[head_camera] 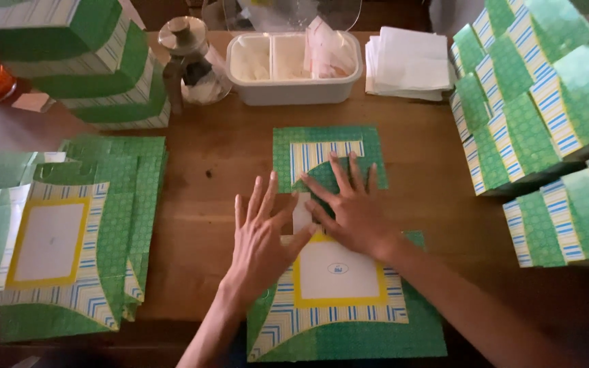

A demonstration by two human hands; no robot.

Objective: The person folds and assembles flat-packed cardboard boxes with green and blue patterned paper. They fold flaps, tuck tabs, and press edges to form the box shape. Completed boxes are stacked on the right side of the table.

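Observation:
A flat green cardboard box blank (pixel 349 320) with striped bands and a yellow-framed white panel lies on the wooden table (pixel 213 204) in front of me. My left hand (pixel 262 235) rests flat on its left middle, fingers spread. My right hand (pixel 350 204) presses flat on the blank's upper middle, fingers spread toward the striped top panel (pixel 322 151). Neither hand grips anything.
A stack of the same flat blanks (pixel 63 238) lies at the left. Assembled green boxes stand at the back left (pixel 83 61) and are piled at the right (pixel 533 116). A white divided tub (pixel 294 85), a glass jar (pixel 192 61) and white paper sheets (pixel 410 65) sit at the back.

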